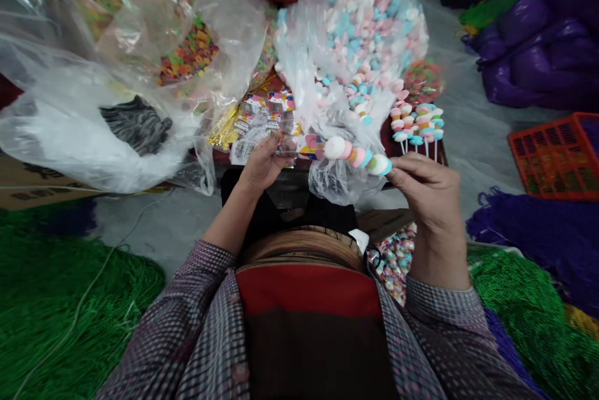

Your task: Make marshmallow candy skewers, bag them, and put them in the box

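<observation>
My right hand [428,185] pinches one end of a candy skewer [358,156], threaded with pastel marshmallows and gummy rings. The skewer lies nearly level, its white tip pointing left. My left hand [266,163] is closed on the edge of a clear printed candy bag [309,145], whose right end lies close to the skewer's tip; whether the tip is inside, I cannot tell. Behind my left hand lie more printed bags [262,116] and gold twist ties [223,131]. Several finished candy skewers [423,122] on white sticks rest beyond my right hand.
A large bag of marshmallows [374,19] stands behind the skewers. At left are a bag of gummy rings [189,50] and a white plastic bag [70,138] with something black. An orange crate [556,156] sits right, green stringy bundles [70,281] on the floor.
</observation>
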The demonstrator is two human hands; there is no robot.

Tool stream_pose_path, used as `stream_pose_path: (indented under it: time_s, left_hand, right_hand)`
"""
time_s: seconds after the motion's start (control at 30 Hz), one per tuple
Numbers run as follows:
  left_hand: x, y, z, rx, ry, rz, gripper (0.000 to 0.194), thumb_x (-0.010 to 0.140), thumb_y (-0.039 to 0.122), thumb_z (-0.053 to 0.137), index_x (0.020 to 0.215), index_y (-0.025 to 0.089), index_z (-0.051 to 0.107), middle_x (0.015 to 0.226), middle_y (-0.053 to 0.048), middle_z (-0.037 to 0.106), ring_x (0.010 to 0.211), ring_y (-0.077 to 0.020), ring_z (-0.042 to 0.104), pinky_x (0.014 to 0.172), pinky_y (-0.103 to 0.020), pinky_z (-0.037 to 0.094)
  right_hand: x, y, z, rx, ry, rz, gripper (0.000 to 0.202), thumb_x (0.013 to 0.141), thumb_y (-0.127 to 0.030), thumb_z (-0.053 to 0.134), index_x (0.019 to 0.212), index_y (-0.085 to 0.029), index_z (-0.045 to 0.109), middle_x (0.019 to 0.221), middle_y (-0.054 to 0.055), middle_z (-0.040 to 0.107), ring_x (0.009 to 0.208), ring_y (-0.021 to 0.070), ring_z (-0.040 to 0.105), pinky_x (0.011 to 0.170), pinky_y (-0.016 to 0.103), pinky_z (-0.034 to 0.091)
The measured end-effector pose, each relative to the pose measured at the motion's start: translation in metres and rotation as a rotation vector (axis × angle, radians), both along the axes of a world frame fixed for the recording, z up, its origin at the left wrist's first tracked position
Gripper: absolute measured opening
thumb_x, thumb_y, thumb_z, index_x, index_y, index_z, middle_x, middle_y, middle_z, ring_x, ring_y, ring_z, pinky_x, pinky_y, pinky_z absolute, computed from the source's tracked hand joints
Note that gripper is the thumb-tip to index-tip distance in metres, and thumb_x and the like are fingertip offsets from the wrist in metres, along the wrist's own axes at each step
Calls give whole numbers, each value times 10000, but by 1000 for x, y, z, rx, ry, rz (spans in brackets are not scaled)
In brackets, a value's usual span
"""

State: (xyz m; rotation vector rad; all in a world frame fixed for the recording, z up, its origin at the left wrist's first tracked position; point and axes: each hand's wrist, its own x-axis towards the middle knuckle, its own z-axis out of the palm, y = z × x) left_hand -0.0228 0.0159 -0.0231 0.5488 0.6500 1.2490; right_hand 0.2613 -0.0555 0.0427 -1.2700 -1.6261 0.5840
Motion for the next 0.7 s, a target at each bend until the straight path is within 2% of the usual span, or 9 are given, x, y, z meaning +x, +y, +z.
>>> stream_pose_path:
  time_s: [0.17, 0.27, 0.5, 0.6, 0.7]
  left_hand:
    - [3, 0, -1, -2, -14, -11, 271, 836, 402, 808, 707, 223, 650, 640, 26, 630, 634, -117, 658, 580, -237, 557]
    - [4, 0, -2, -22, 37, 4, 241, 870, 409, 770, 745, 232, 666, 701, 11, 690, 644, -121, 682, 589, -252, 569]
    - [2, 2, -3, -64, 119, -16, 178, 843, 341, 805, 845, 190, 710, 754, 7, 718, 633, -107, 697, 588, -231, 586]
    - [-2, 3, 1, -68, 175, -16, 279, 754, 386, 882, 814, 176, 710, 732, 15, 705, 602, -111, 686, 546, -226, 572]
    - [-6, 3, 6, 10, 238, -23, 383, 699, 476, 914, 733, 180, 674, 668, 29, 655, 545, -94, 628, 495, -201, 503]
  right_hand:
    - [0, 1, 0, 32, -57, 26, 69, 857, -323, 801, 914, -326, 840, 795, -1, 754, 695, 156, 649, 642, 326, 519]
    - [5, 1, 2, 30, -145, -7, 81, 874, -362, 778, 912, -321, 836, 815, 12, 770, 698, 173, 656, 652, 348, 522]
    - [16, 1, 7, 138, -482, -39, 133, 933, -345, 703, 868, -331, 819, 766, 22, 735, 757, 216, 653, 776, 413, 501]
    - [15, -1, 9, 195, -542, -73, 128, 940, -343, 699, 890, -313, 813, 750, 16, 721, 728, 201, 639, 731, 383, 485]
    - [14, -3, 7, 166, -517, -44, 149, 950, -385, 688, 905, -303, 804, 701, 4, 682, 676, 181, 607, 661, 347, 457]
